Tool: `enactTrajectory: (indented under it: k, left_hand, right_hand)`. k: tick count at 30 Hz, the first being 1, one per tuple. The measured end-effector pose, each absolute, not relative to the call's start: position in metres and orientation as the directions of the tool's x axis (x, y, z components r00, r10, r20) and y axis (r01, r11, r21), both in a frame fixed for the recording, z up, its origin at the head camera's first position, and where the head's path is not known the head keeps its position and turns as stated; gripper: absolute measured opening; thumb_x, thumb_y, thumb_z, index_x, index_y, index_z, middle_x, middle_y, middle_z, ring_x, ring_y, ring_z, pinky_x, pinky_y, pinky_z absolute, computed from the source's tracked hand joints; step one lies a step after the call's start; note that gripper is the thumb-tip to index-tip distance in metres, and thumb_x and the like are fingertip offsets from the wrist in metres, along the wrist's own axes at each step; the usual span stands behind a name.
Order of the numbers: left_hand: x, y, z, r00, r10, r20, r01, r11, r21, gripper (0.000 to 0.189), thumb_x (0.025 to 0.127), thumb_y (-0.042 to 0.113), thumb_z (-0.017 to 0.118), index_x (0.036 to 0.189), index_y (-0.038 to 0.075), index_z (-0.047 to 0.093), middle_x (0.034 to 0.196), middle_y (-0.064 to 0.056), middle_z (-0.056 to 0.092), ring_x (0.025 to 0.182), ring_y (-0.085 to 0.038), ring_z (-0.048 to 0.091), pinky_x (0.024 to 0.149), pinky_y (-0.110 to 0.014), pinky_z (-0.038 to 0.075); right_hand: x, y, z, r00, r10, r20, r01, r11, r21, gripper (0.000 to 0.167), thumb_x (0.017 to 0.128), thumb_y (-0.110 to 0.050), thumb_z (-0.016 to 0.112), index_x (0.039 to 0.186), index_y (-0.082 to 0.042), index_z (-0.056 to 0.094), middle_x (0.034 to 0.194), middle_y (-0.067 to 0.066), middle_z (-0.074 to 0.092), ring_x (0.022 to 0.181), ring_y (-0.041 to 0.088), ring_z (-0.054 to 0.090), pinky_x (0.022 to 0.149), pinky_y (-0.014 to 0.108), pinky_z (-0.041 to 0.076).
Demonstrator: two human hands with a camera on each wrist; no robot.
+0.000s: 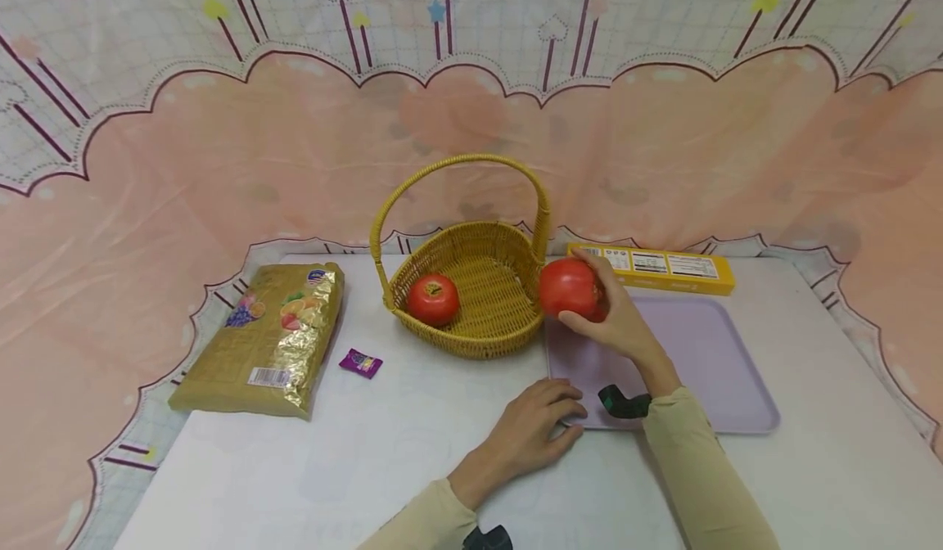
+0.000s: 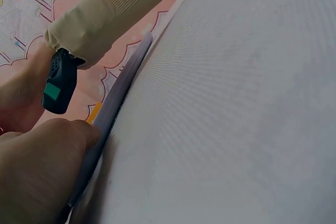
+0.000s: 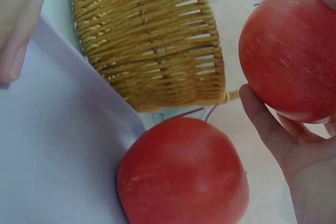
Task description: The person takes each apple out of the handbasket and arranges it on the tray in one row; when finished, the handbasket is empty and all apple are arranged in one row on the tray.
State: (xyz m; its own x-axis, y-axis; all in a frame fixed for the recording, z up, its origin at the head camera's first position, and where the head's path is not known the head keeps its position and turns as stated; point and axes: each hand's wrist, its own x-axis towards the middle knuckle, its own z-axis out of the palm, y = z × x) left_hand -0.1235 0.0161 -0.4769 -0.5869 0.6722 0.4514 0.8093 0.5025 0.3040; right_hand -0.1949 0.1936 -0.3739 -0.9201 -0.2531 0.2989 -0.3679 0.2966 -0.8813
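Observation:
My right hand (image 1: 615, 321) grips a red tomato (image 1: 566, 286) above the tray's back left part, beside the basket. In the right wrist view its fingers curl round that tomato (image 3: 291, 51), and a second tomato (image 3: 184, 174) sits lower down by the rim of the lilac tray (image 3: 58, 145). My left hand (image 1: 526, 427) rests at the tray's front left corner, fingertips on the rim. In the left wrist view the left hand (image 2: 47, 166) lies against the tray edge (image 2: 123, 80). A wicker basket (image 1: 489, 345) with a tall handle holds one tomato (image 1: 433, 299).
A yellow box (image 1: 663, 270) lies behind the tray (image 1: 707, 370). On the left side of the white table are a gold packet (image 1: 272, 337) and a small purple wrapped sweet (image 1: 361, 362). A patterned curtain (image 1: 295, 149) hangs behind the table.

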Motion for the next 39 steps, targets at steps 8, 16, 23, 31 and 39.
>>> enactTrajectory:
  k: [8, 16, 23, 31, 39]
  left_hand:
    - [-0.124, 0.016, -0.476, -0.602, 0.67, 0.435, 0.799, 0.51, 0.32, 0.015, 0.087, 0.029, 0.065, 0.1, 0.023, 0.069, 0.117, 0.007, 0.062, 0.12, -0.012, 0.053, 0.105, -0.027, 0.04]
    - [-0.123, 0.015, -0.475, -0.618, 0.67, 0.412, 0.786, 0.515, 0.341, 0.015, 0.087, 0.03, 0.065, 0.1, 0.023, 0.068, 0.118, 0.007, 0.062, 0.123, -0.013, 0.051, 0.106, -0.027, 0.04]
    - [-0.123, 0.015, -0.475, -0.628, 0.663, 0.408, 0.778, 0.516, 0.358, 0.015, 0.088, 0.029, 0.065, 0.1, 0.023, 0.068, 0.119, 0.006, 0.062, 0.123, -0.013, 0.051, 0.107, -0.028, 0.04]
    - [-0.123, 0.016, -0.476, -0.623, 0.665, 0.413, 0.782, 0.51, 0.358, 0.015, 0.087, 0.029, 0.065, 0.1, 0.023, 0.069, 0.119, 0.007, 0.062, 0.124, -0.013, 0.051, 0.107, -0.028, 0.04]
    - [-0.122, 0.015, -0.478, -0.621, 0.664, 0.416, 0.783, 0.511, 0.353, 0.015, 0.087, 0.03, 0.065, 0.1, 0.024, 0.069, 0.119, 0.007, 0.062, 0.126, -0.013, 0.05, 0.108, -0.028, 0.038]
  right_hand:
    - [-0.197, 0.202, -0.374, -0.909, -0.244, 0.339, -0.395, 0.234, -0.888, 0.074, 0.076, 0.004, 0.07, 0.14, -0.006, 0.033, 0.136, 0.014, 0.042, 0.116, 0.01, 0.047, 0.091, 0.018, 0.046]
    - [-0.207, 0.219, -0.395, -0.909, -0.215, 0.357, -0.4, 0.213, -0.891, 0.075, 0.077, 0.003, 0.07, 0.14, -0.007, 0.032, 0.134, 0.005, 0.045, 0.118, 0.009, 0.047, 0.095, 0.016, 0.043]
    - [-0.212, 0.233, -0.4, -0.899, -0.2, 0.389, -0.425, 0.192, -0.884, 0.075, 0.078, 0.003, 0.068, 0.141, -0.011, 0.031, 0.132, 0.002, 0.045, 0.119, 0.012, 0.047, 0.098, 0.015, 0.042]
    - [-0.209, 0.243, -0.402, -0.929, -0.189, 0.318, -0.358, 0.246, -0.901, 0.075, 0.08, -0.003, 0.069, 0.144, -0.016, 0.033, 0.136, 0.0, 0.04, 0.12, 0.012, 0.046, 0.093, 0.014, 0.045]
    - [-0.207, 0.252, -0.402, -0.921, -0.174, 0.348, -0.383, 0.25, -0.889, 0.069, 0.081, -0.002, 0.067, 0.142, -0.013, 0.035, 0.135, 0.0, 0.043, 0.119, 0.009, 0.046, 0.093, 0.013, 0.044]
